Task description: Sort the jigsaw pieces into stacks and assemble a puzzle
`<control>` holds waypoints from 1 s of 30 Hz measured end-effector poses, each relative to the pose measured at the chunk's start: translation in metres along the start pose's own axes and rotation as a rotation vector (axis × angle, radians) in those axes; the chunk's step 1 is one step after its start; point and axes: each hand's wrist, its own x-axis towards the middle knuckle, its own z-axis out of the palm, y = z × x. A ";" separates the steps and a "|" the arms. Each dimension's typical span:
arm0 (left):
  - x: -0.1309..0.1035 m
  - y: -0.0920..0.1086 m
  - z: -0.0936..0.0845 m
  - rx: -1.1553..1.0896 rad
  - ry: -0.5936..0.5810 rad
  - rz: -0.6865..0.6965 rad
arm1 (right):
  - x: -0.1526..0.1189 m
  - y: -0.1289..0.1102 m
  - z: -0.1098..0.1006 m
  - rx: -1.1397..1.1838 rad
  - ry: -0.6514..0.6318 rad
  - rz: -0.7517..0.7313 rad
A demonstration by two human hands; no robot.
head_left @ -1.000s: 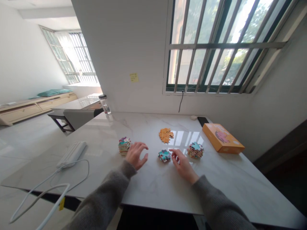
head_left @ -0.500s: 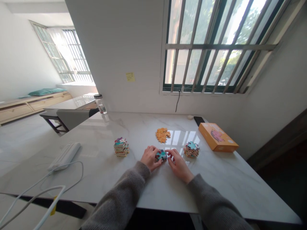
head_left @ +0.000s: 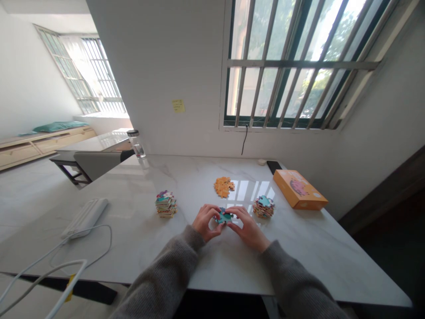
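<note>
Teal jigsaw puzzle pieces (head_left: 224, 216) lie between my hands at the middle of the table. My left hand (head_left: 207, 221) is curled around their left side, thumb and fingers gripping the edge. On the other side my right hand (head_left: 245, 226) pinches the right edge with thumb and fingers. Whether the pieces are one stack or several joined together is hard to tell. A tall stack of puzzle pieces (head_left: 166, 205) stands to the left, and another stack (head_left: 264, 207) stands just right of my right hand. Beyond my hands sits a flat pile of orange puzzle pieces (head_left: 223, 186).
An orange box (head_left: 300, 189) lies at the right, with a black phone (head_left: 274, 167) behind it. A white power strip (head_left: 85, 217) with cables is at the left. A clear bottle (head_left: 137, 144) stands at the far left corner of the marble-patterned table (head_left: 139, 248).
My right hand has moved in and its fingers now close on the right edge of the teal pieces. The view has shifted slightly.
</note>
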 end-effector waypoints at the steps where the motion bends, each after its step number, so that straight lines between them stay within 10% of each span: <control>1: -0.001 -0.001 0.001 0.004 -0.002 -0.010 | 0.000 0.000 -0.002 -0.017 0.021 -0.007; 15: -0.007 -0.021 0.012 0.202 -0.146 -0.187 | -0.033 0.075 -0.090 -0.616 0.503 0.297; 25: -0.005 -0.019 0.009 0.162 -0.105 -0.161 | -0.032 0.072 -0.081 -0.701 0.488 0.293; 30: -0.005 -0.019 0.008 0.147 -0.114 -0.145 | -0.022 0.036 -0.041 -0.532 0.337 0.077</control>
